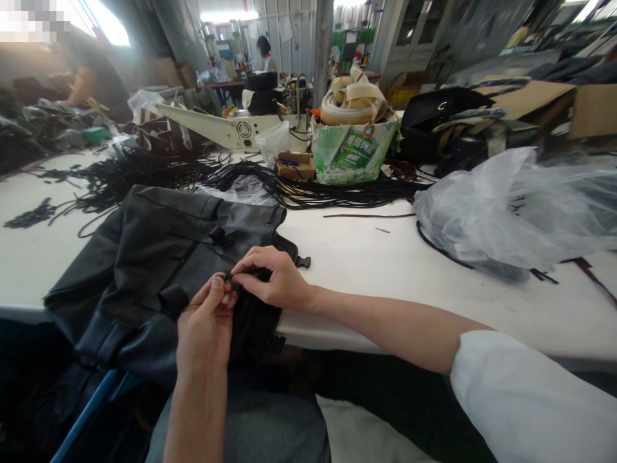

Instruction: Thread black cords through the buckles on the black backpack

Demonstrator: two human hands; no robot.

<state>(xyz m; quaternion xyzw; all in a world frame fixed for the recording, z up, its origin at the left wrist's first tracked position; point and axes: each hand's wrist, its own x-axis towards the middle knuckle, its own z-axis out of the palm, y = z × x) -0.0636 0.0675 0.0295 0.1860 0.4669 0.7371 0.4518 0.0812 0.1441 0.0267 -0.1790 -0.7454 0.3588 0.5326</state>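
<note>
White sleeve (525, 392): nearest, at four o'clock from the hands, ending near the right elbow.
Left hand (205, 321): thumb and curled forefinger pinched together on a small dark piece (227, 277), too small to identify.
Right hand (277, 276): thumb and forefinger nearly meeting on that piece, from its three o'clock side.
Black bag (144, 257): under both hands on the white table (347, 257), spreading toward nine and ten o'clock, overhanging the near edge.
Black cords (337, 193): beyond the bag, from eleven to two o'clock.
Green-and-white tub (354, 151): half past one, holding rolled beige strapping (349, 110).
Clear plastic (520, 212): half past two.
</note>
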